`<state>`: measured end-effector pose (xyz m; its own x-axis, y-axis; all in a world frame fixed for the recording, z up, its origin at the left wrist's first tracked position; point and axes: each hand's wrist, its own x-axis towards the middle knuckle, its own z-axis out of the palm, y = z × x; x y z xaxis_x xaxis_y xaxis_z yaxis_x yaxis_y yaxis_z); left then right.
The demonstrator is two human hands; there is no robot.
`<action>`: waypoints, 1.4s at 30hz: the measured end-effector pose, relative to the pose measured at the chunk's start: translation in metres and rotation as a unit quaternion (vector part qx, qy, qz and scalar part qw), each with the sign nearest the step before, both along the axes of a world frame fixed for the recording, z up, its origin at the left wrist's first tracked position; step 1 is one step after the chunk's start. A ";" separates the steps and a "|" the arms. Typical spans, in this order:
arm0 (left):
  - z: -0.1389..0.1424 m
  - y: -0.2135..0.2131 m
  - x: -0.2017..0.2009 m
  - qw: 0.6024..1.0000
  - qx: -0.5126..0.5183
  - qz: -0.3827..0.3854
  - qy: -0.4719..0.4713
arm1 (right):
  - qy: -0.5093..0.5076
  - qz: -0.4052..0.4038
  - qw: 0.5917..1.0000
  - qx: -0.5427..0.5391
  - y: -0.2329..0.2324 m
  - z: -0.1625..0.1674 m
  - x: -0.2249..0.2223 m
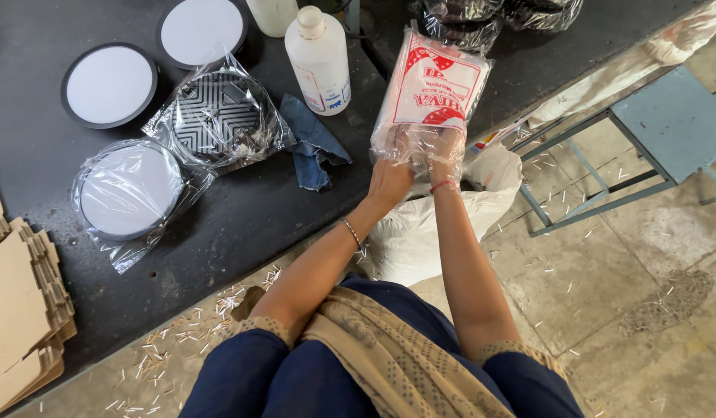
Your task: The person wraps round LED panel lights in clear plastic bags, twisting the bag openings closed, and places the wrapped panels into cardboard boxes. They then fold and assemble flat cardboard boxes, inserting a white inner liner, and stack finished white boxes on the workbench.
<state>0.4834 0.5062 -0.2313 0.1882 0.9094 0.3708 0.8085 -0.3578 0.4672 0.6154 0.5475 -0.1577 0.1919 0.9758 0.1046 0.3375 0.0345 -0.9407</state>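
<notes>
Both grips (389, 179) (444, 159) closed, arms extended

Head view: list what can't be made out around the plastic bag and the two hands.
- Left hand and right hand: fingers lie inside or behind the crinkled plastic bag; the grip cannot be judged.
- Bag contents: hidden by the red print and glare.
- White sack below the table edge: its opening is covered by the forearms.
- Dark wrapped bundles: cut off by the top edge.
- Cardboard stack: cut off by the left edge.
</notes>
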 end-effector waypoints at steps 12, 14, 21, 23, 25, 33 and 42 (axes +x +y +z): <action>0.036 -0.007 0.004 0.969 0.199 -0.014 -0.144 | -0.061 -0.038 0.979 0.192 -0.009 -0.023 -0.008; 0.040 -0.013 0.006 0.963 0.104 0.011 -0.247 | -0.079 -0.055 0.977 0.192 -0.008 -0.023 -0.009; 0.041 -0.018 0.006 0.981 0.167 -0.053 -0.081 | 0.056 0.013 0.985 0.162 -0.008 -0.016 -0.004; 0.039 -0.015 0.005 0.981 0.179 -0.064 -0.046 | 0.068 0.006 0.992 0.107 -0.009 -0.014 -0.003; 0.036 -0.013 0.005 0.982 0.175 -0.066 -0.026 | 0.083 0.002 0.994 0.064 -0.009 -0.013 -0.003; 0.022 -0.002 0.001 0.977 0.200 -0.070 0.015 | -0.354 0.047 0.886 0.296 -0.054 -0.011 -0.015; -0.002 0.014 0.001 0.990 0.060 -0.127 0.011 | -0.120 0.191 0.974 0.026 -0.182 0.062 0.015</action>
